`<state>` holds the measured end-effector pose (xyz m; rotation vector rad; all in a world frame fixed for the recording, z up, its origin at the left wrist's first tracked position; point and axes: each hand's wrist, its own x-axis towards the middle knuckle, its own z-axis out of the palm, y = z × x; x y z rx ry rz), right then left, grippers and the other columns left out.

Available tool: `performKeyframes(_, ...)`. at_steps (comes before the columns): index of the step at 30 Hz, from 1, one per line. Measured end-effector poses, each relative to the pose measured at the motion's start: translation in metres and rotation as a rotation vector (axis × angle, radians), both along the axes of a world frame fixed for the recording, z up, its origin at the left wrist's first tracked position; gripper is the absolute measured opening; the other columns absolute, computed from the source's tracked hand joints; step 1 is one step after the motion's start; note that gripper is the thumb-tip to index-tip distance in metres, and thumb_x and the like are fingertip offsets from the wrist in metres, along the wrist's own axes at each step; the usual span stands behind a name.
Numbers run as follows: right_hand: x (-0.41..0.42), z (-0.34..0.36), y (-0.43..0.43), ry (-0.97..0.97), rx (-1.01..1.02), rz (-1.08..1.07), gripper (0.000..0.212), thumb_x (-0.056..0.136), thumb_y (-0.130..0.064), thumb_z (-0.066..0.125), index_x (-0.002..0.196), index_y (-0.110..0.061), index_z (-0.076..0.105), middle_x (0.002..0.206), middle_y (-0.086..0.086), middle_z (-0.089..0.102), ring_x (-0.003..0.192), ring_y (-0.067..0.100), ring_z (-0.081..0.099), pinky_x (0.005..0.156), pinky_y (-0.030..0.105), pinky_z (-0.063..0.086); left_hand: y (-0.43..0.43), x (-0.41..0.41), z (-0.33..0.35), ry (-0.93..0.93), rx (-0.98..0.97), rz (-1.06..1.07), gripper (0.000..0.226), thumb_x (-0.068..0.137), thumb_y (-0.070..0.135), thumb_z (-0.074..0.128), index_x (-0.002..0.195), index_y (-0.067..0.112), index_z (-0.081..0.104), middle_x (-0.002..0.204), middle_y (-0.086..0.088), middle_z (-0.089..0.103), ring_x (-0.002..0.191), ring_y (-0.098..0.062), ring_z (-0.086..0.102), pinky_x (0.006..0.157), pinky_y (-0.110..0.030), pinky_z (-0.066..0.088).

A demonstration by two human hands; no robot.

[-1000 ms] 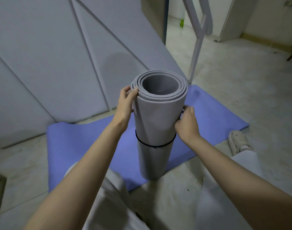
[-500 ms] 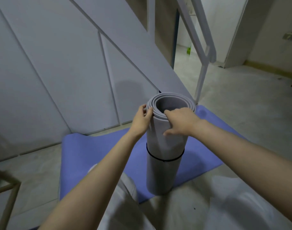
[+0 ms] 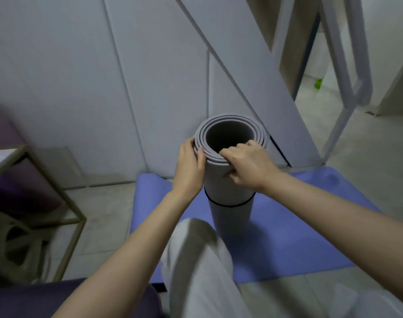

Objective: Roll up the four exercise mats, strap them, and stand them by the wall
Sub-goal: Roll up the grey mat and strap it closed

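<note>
A grey rolled mat (image 3: pixel 228 180) stands upright in the middle of the head view, bound by a thin black strap (image 3: pixel 229 205) round its middle. My left hand (image 3: pixel 190 166) grips its upper left side, thumb at the rim. My right hand (image 3: pixel 249 165) holds the near top rim, fingers curled over the edge into the roll's layers. A blue mat (image 3: pixel 287 237) lies flat on the floor beneath and behind the roll. A dark purple mat (image 3: pixel 24 299) shows at the bottom left.
The grey panelled wall (image 3: pixel 81 88) rises just behind the roll. A metal-framed table (image 3: pixel 47 191) stands at left. A white slanted rail (image 3: pixel 342 65) and a doorway are at right. My light trouser leg (image 3: pixel 196 260) is below the roll.
My right hand moved from the roll's right side up to its top rim. The view shifted left, and the roll now stands closer to the wall.
</note>
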<state>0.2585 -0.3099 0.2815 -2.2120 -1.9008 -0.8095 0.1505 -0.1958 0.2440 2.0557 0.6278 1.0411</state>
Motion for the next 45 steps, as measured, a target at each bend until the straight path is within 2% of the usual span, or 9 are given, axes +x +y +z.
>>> performKeyframes(7,-0.059,-0.004,0.079,0.002,0.149,0.192,0.042,0.046,-0.017,0.086,0.083,-0.012,0.067,0.068,0.001,0.064,0.060,0.024,0.059,0.062,0.030,0.046,0.051,-0.083,0.006,0.008,0.117,0.275,0.044,0.099,0.031,0.036,0.134,0.005,0.041,0.127,-0.009,0.047,0.118,-0.022,0.047,0.102,-0.036,0.039)
performKeyframes(14,-0.126,-0.015,0.140,0.079,0.179,0.436,0.046,0.041,-0.015,0.088,0.082,-0.013,0.068,0.067,-0.001,0.063,0.059,0.022,0.057,0.065,0.028,0.047,0.072,-0.167,0.010,0.070,0.125,0.521,0.051,0.094,0.033,0.032,0.132,0.000,0.040,0.128,-0.017,0.043,0.115,-0.029,0.047,0.099,-0.037,0.037)
performKeyframes(18,-0.159,-0.008,0.166,0.044,0.243,0.574,0.018,0.060,-0.009,0.063,0.077,-0.014,0.068,0.066,-0.001,0.061,0.060,0.022,0.055,0.065,0.030,0.038,0.080,-0.205,0.008,0.089,0.080,0.641,0.052,0.095,0.037,0.030,0.136,0.006,0.037,0.133,-0.012,0.042,0.119,-0.025,0.047,0.103,-0.044,0.039)
performKeyframes(21,-0.177,0.002,0.179,0.041,0.280,0.687,0.027,0.070,-0.010,0.043,0.077,-0.014,0.068,0.065,-0.001,0.061,0.059,0.022,0.054,0.066,0.028,0.031,0.082,-0.224,0.010,0.062,0.064,0.711,0.045,0.101,0.032,0.032,0.138,0.009,0.036,0.136,-0.010,0.041,0.121,-0.024,0.046,0.103,-0.046,0.039)
performKeyframes(23,-0.187,0.006,0.184,0.049,0.275,0.733,0.020,0.068,-0.007,0.054,0.080,-0.013,0.069,0.068,0.000,0.063,0.061,0.023,0.055,0.068,0.029,0.031,0.081,-0.235,0.014,0.046,0.067,0.754,0.042,0.102,0.029,0.033,0.140,0.010,0.035,0.137,-0.008,0.040,0.122,-0.021,0.046,0.105,-0.041,0.039)
performKeyframes(28,-0.213,0.004,0.192,0.166,0.227,0.749,0.041,0.058,-0.004,0.081,0.096,-0.012,0.070,0.078,0.001,0.068,0.067,0.024,0.058,0.070,0.030,0.047,0.072,-0.265,0.017,0.022,0.115,0.819,0.045,0.101,0.018,0.036,0.146,0.015,0.030,0.138,-0.007,0.038,0.112,0.005,0.037,0.091,0.001,0.025)
performKeyframes(34,-0.231,-0.036,0.186,0.277,0.069,0.708,0.060,0.050,-0.008,0.089,0.107,-0.008,0.068,0.085,0.005,0.069,0.072,0.028,0.060,0.072,0.037,0.050,0.053,-0.312,-0.038,0.348,-0.202,0.903,0.052,0.096,0.015,0.047,0.145,0.021,0.031,0.144,-0.006,0.032,0.129,-0.021,0.038,0.109,-0.041,0.032)
performKeyframes(38,-0.238,-0.057,0.192,0.278,-0.064,0.690,0.058,0.058,-0.008,0.086,0.113,-0.007,0.065,0.091,0.009,0.067,0.081,0.031,0.060,0.079,0.041,0.047,0.039,-0.334,-0.082,0.755,-0.433,0.867,0.047,0.098,0.027,0.046,0.143,0.020,0.035,0.148,-0.006,0.028,0.135,-0.027,0.026,0.105,-0.049,0.028)
performKeyframes(45,-0.251,-0.051,0.250,0.230,-0.199,0.719,0.057,0.084,-0.031,0.067,0.134,-0.015,0.044,0.120,0.005,0.056,0.113,0.026,0.049,0.102,0.035,0.029,0.033,-0.352,-0.133,1.069,-0.675,0.743,0.055,0.100,0.033,0.039,0.150,0.025,0.017,0.160,-0.002,0.000,0.146,-0.025,-0.003,0.113,-0.059,0.006)
